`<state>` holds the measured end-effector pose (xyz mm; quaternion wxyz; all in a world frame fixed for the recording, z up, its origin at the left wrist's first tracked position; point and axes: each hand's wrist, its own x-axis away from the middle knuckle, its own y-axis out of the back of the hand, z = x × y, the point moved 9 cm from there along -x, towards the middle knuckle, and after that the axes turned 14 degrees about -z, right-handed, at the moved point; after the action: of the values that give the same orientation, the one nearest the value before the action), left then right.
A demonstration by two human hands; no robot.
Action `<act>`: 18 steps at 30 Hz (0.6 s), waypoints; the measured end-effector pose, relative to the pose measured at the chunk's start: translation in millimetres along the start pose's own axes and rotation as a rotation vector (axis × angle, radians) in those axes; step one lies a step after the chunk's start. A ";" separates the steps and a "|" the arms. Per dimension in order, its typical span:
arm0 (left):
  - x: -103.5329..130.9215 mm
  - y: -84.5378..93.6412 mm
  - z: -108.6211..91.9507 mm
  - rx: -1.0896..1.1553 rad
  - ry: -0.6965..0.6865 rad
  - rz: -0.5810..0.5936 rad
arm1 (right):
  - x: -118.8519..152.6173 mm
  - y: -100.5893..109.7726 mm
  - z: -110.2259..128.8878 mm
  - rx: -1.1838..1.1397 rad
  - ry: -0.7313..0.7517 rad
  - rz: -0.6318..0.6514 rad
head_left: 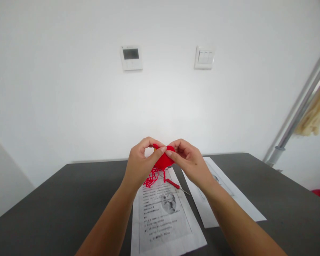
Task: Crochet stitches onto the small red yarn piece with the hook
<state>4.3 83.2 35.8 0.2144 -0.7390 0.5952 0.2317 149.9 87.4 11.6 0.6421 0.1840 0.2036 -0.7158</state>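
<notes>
A small red crocheted piece is held up over the dark table by both hands. My left hand pinches its left side between thumb and fingers. On the right, my right hand grips the upper edge, the two thumb tips close together. Loose red yarn lies in a tangle below, and a short red strand dangles from the piece. Just under it, a crochet hook with a red handle and thin metal shaft rests on a printed sheet.
A second printed sheet lies beneath my right forearm on the dark table. The white wall behind carries a panel with a screen and a light switch. A metal pole and cream cloth are at the right.
</notes>
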 end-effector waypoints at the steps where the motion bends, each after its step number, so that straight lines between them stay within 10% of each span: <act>1: 0.3 1.8 -0.6 -0.037 -0.017 -0.022 | 0.6 0.0 1.3 0.001 0.011 -0.001; 8: -0.3 4.3 11.9 0.010 0.097 -0.070 | 6.9 6.2 24.9 0.045 0.245 -0.076; 18: 0.3 -6.6 17.6 0.079 0.200 0.106 | 1.3 3.8 8.5 -0.068 0.055 -0.069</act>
<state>9.2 94.8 21.8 0.1705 -0.7169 0.6604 0.1444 153.6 81.5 17.9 0.6172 0.1746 0.2514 -0.7248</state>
